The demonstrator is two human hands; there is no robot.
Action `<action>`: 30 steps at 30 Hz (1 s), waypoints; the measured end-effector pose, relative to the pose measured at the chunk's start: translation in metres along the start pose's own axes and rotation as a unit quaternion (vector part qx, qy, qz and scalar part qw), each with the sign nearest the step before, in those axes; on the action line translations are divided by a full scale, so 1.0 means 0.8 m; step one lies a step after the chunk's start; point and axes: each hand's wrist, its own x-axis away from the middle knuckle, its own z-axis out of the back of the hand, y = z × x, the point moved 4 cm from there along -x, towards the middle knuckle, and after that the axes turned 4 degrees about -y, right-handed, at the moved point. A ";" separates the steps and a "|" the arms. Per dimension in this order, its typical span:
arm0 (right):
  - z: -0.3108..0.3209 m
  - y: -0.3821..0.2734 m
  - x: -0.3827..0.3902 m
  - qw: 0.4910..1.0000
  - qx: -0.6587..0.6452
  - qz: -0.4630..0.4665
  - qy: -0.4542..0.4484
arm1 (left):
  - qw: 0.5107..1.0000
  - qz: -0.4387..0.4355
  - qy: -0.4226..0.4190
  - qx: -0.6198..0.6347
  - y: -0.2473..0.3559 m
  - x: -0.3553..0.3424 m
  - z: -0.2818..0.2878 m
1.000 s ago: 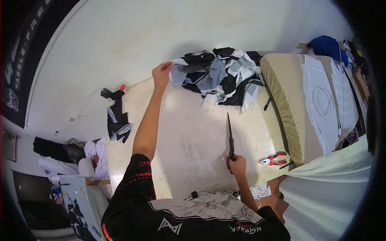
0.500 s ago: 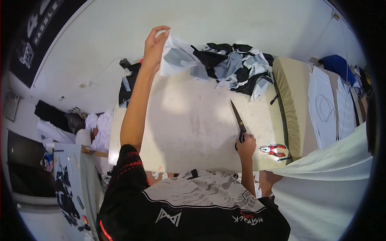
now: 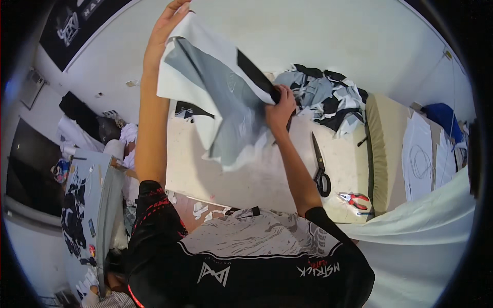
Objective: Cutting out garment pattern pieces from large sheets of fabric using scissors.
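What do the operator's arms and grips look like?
Left grip and right grip: bare human hands, no gloves. Forearms bare too, no cables or wristbands visible. Left sleeve: short, black, red broken-line markings near the cuff. Right sleeve: short, black. Shirt: black, with a pale grey patterned panel edged by a white line.
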 end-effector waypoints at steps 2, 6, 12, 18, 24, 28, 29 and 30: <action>-0.014 0.026 -0.010 0.997 -0.071 -0.018 -0.004 | 1.000 -0.008 0.009 -0.023 0.031 0.019 0.021; -0.018 0.117 -0.034 0.995 -0.095 -0.025 -0.027 | 0.948 0.136 -0.039 -0.286 0.040 0.066 0.113; 0.034 0.180 -0.143 0.989 -0.131 -0.060 -0.032 | 0.749 0.285 -0.321 -0.505 -0.062 0.151 0.197; 0.098 0.115 -0.240 0.995 -0.082 0.028 0.050 | 0.667 -0.005 -0.064 -0.742 -0.058 0.065 0.242; 0.194 0.021 -0.188 0.981 -0.094 0.153 0.072 | 0.740 0.014 0.028 -0.672 0.010 0.178 0.250; 0.254 0.027 -0.062 0.988 -0.058 0.143 -0.034 | 0.787 0.151 0.012 -0.598 -0.059 0.301 0.295; 0.259 0.035 -0.026 0.990 -0.044 0.119 -0.064 | 0.808 0.123 0.044 -0.575 -0.091 0.337 0.302; 0.257 0.036 0.011 0.990 -0.024 0.106 -0.089 | 0.796 0.130 0.050 -0.589 -0.120 0.373 0.309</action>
